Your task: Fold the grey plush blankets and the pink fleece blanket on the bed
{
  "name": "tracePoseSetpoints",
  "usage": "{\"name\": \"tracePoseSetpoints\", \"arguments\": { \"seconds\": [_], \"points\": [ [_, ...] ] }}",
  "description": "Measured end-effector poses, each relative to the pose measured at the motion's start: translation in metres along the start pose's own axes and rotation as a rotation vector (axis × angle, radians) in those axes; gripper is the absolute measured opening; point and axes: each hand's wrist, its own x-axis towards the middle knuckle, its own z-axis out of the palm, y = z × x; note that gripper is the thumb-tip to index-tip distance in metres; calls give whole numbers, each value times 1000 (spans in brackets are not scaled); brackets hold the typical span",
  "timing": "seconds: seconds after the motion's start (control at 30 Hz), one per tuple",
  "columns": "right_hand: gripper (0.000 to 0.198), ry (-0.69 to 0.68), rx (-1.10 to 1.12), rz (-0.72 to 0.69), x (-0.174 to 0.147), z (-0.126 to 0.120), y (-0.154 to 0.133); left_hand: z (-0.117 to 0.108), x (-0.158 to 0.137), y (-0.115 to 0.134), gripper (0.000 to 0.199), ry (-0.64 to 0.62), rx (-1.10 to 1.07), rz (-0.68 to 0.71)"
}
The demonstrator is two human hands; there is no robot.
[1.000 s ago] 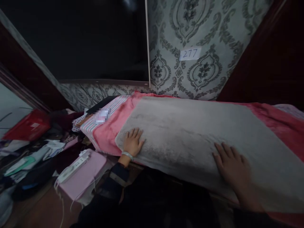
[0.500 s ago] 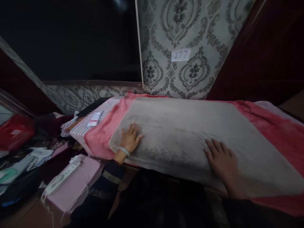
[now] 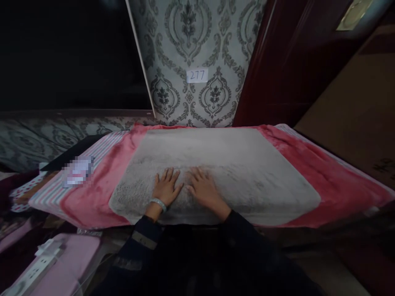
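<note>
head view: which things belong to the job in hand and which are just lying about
In use:
- grey fleecy cloth under the bare left hand and bare right hand
- pink-red plush fabric around it

Just around:
- long white plastic power strip
- large black rectangular screen

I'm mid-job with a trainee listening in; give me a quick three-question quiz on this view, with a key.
1. True or false: the left hand and the right hand both lie on the gray cloth.
2. Which wrist wears the bracelet? A) right B) left C) neither
3. Fill in: the paper label on the patterned wall reads ___.

Key: 1 true; 2 B; 3 277.
</note>
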Motion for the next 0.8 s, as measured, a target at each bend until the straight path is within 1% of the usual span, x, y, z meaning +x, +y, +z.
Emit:
{"name": "tracePoseSetpoints", "arguments": {
  "seconds": [0.03,0.1,0.2,0.3,0.43,0.53,0.6,0.7,0.73,0.8],
  "points": [
    [57,-30,8,-10,3,3,-4,0,1,0,61,0,2,-1],
    [58,-60,13,-3,4,8,-3,0,2,-1,61,4,6,1],
    [60,-34,-18,52,-10,12,20,2,4,-2,61,22,12,4],
    [59,3,-100,187,-35,9,59,3,5,-3,62,25,14,6],
    [58,47,-233,406,-80,1,122,1,5,-4,61,12,39,6],
    [57,89,-292,524,-111,-8,168,0,6,-3,61,12,68,-3],
    [57,101,-305,612,-124,-17,190,-1,7,-3,61,11,82,-10],
    [58,90,-287,743,-127,-32,204,-1,10,-3,61,8,96,-17],
    [59,91,-272,748,-124,-36,204,0,11,-4,61,12,100,-17],
    [58,97,-229,670,-116,-42,200,3,13,-8,61,30,98,-8]
  ]
}}
